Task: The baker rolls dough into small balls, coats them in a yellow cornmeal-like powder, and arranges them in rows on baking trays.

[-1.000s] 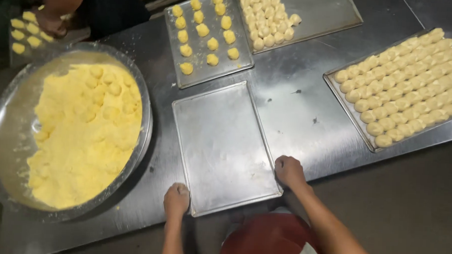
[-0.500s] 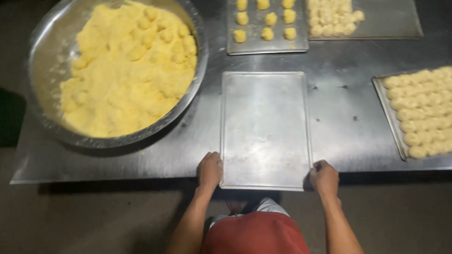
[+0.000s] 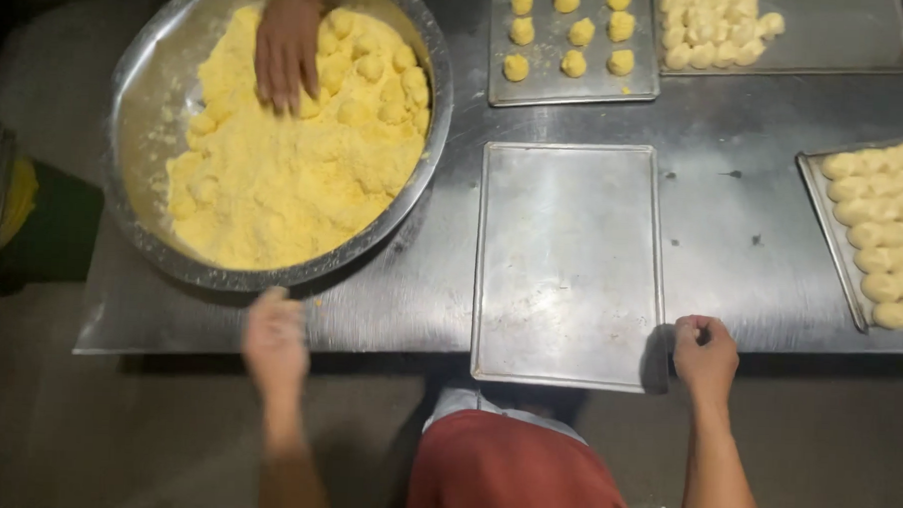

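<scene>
An empty rectangular metal tray (image 3: 568, 258) lies on the steel table (image 3: 723, 223) in front of me, its near end overhanging the edge. My right hand (image 3: 705, 355) is curled into a loose fist at the table's edge, just right of the tray's near corner. My left hand (image 3: 274, 340), blurred, hovers with fingers apart near the table's front edge, below a large round metal bowl (image 3: 136, 123) of yellow crumbly dough (image 3: 284, 168). Another person's hand (image 3: 287, 46) presses into the dough at the bowl's far side.
A tray (image 3: 578, 83) with several yellow dough pieces sits behind the empty one. Beside it at the back right is a tray (image 3: 839, 47) with pale dough balls. At the right edge, a tray (image 3: 823, 217) holds rows of pale dough pieces.
My left hand has left the tray's near left corner and swung left toward the bowl. My right hand stays by the right corner. Another person's hand has come into the bowl.
</scene>
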